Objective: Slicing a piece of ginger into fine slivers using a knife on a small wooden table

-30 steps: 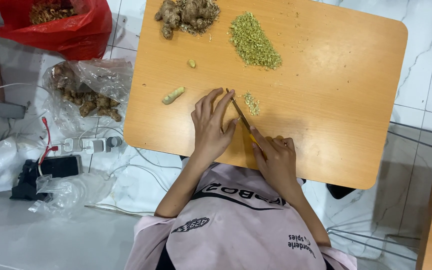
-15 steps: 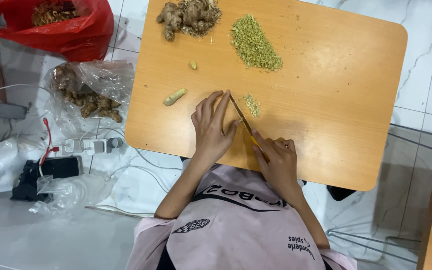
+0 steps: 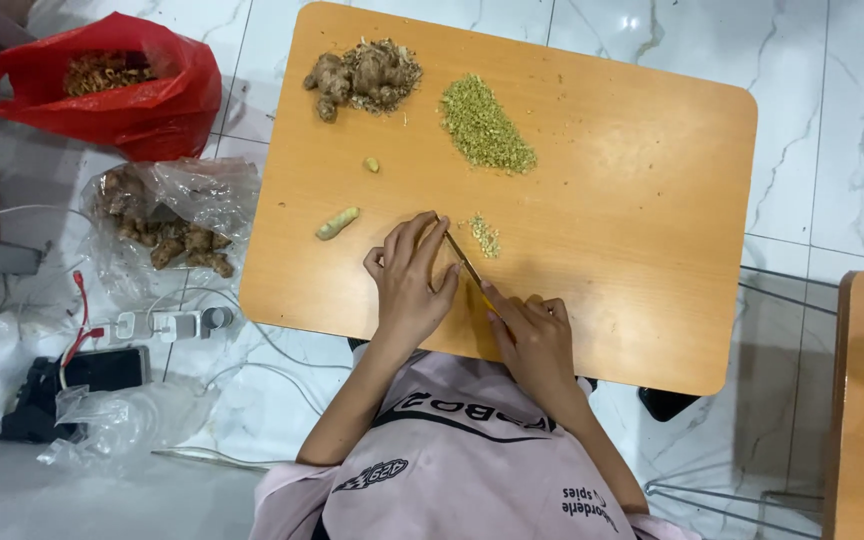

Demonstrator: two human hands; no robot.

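Little has moved since the earlier frame: left hand (image 3: 410,285) stays flat, fingers extended and pressed on the orange wooden table (image 3: 632,220), holding nothing visible. Right hand (image 3: 532,335) is closed around the yellow-handled knife (image 3: 467,268), blade angled beside the left fingertips. Small pile of chopped greenish root (image 3: 485,235) lies just beyond the blade.

Both forearms reach forward from the body, bare below pink sleeves. The left hand (image 3: 410,280) lies palm down, fingers together and pointing far. The right hand (image 3: 535,335) sits just beside it, fingers curled closed.
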